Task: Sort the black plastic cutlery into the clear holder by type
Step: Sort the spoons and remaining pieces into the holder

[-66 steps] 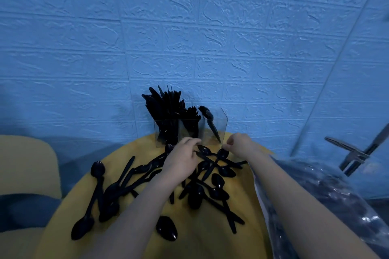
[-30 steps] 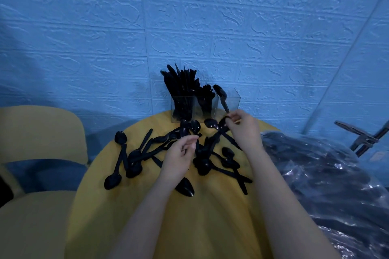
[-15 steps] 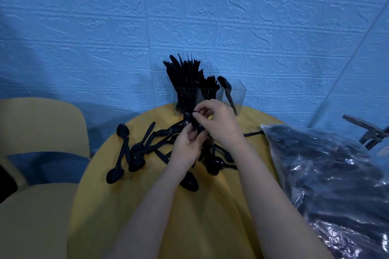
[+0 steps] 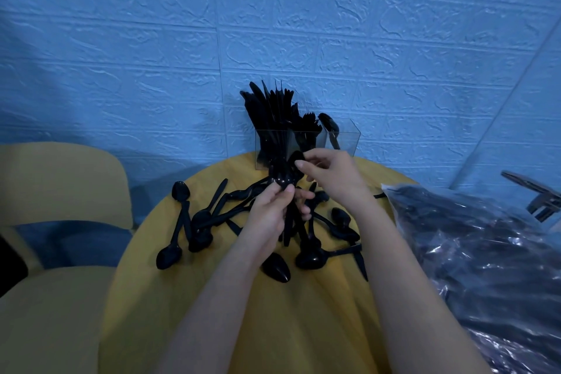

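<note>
1. The left hand is raised over the middle of the yellow round surface. Its grip is closed around a bundle of black spoons, with the bowls pointing up and the handles hanging down under the hand.
2. The right hand is just above and beside the left hand. Its thumb and fingers pinch a spoon bowl at the top of the same bundle.
3. The clear holder stands at the far edge of the surface, near the blue wall. Its left compartment is full of upright black cutlery, the middle one holds a shorter bunch, and one spoon leans in the right compartment.
4. Loose black spoons lie scattered on the surface, to the left of the hands and under them, some crossing one another.
5. A clear plastic bag with dark content lies at the right edge of the surface.
6. A yellow chair stands to the left of the surface.
</note>
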Tool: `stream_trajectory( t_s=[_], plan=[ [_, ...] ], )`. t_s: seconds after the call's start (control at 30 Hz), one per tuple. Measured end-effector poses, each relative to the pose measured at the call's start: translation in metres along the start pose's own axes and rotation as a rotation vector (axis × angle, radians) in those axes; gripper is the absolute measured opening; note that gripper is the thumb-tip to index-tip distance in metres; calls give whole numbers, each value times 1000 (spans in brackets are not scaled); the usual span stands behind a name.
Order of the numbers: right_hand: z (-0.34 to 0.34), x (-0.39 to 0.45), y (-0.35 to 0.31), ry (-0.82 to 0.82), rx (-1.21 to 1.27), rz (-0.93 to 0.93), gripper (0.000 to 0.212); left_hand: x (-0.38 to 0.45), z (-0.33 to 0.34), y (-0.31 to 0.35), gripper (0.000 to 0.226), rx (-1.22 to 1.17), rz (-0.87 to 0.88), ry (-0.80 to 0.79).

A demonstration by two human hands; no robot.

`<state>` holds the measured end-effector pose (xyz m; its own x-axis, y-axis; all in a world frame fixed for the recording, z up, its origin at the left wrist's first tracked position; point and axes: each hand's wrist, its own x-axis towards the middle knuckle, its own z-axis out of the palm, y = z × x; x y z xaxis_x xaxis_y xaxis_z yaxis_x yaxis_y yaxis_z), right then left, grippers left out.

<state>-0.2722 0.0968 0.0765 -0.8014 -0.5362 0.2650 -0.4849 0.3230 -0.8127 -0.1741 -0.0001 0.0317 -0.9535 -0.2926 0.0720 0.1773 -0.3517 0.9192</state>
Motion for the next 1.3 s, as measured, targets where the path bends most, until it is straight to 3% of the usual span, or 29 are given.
stream_trajectory(
  t_s=[0.07,0.2,0.27,0.33,0.4,0.5,0.67,0.8,0.9,1.0,1.1,1.3],
  plan=[
    [-2,-1,-4,-14,-30,-9,10,-1,-1,2,21,21,-13,-2],
    [-2,-3,6,26,-280,56,42,-1,-5,0,22,53,-46,26],
    [-1,-3,24,56,-604,162,47,0,-7,-1,18,40,-57,57],
    [-1,-3,42,-51,-813,395,60,1,-9,0,17,15,-73,75],
    [1,-6,53,-169,-823,587,69,1,-9,0,17,-12,-89,78],
    [7,-5,58,-252,-787,583,75,1,-9,1,16,-34,-97,79],
    [16,-4,46,-345,-683,400,64,1,-9,1,18,-46,-103,96],
    [6,-3,41,-399,-622,369,54,1,-11,1,18,-18,-98,113],
    [-3,-1,41,-144,-516,345,45,2,-13,1,18,0,-116,126],
    [-3,-2,47,105,-632,333,35,2,-14,1,14,-51,-143,136],
    [2,-4,54,96,-748,349,34,1,-15,2,16,-71,-156,117],
    [7,-3,55,21,-728,452,27,2,-16,-1,21,-79,-174,103]
  ],
)
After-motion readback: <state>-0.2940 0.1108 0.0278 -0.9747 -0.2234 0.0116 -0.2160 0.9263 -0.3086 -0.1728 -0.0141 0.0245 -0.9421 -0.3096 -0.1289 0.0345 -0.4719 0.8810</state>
